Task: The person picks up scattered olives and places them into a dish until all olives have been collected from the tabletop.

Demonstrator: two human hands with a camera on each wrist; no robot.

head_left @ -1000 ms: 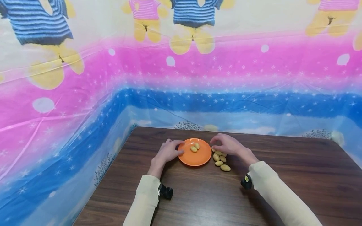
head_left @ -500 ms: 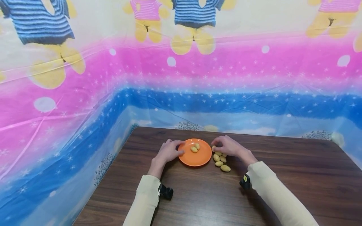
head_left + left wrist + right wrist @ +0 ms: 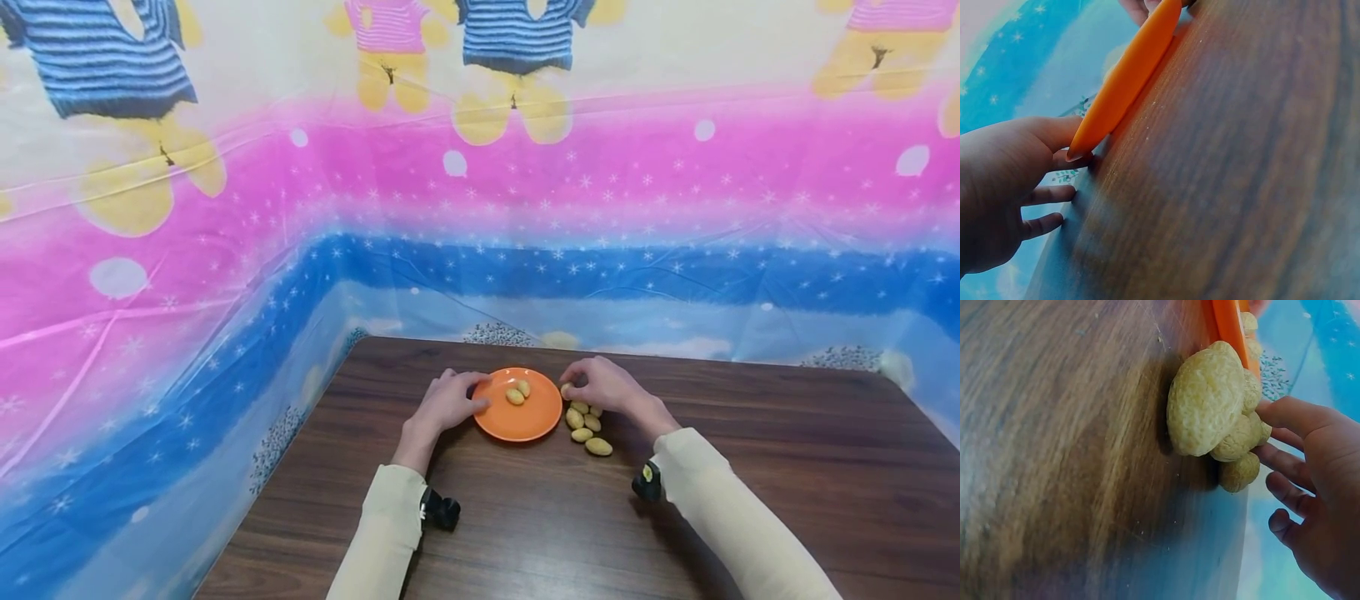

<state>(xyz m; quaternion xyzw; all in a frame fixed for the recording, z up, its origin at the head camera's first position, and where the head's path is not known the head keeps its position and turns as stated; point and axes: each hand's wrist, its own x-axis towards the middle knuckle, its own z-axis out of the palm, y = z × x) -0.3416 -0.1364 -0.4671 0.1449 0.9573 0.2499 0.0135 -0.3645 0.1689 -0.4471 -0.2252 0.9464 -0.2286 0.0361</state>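
Note:
An orange plate [image 3: 517,425] lies on the table with a pair of unshelled peanuts [image 3: 515,397] near its middle. My left hand [image 3: 442,402] pinches its left rim, the thumb over the edge and the other fingers spread beside it, as the left wrist view shows. To the right of the plate is a small heap of peanuts [image 3: 575,418], their netted shells plain in the right wrist view. At the heap's far end my right hand [image 3: 607,385] pinches one peanut [image 3: 566,390] between thumb and forefinger, close to the plate's rim; that peanut is partly hidden by the fingers.
The dark wood table [image 3: 525,533] ends at a back edge just beyond the plate. Behind it hangs a printed cloth [image 3: 600,183] with bears and snowflakes. A black wrist camera [image 3: 441,510] sits on the left sleeve, another camera [image 3: 647,482] on the right.
My right hand has come down onto the far peanut, closed thumb and forefinger on it, and shifted very slightly up and left. The left hand and the plate have stayed put.

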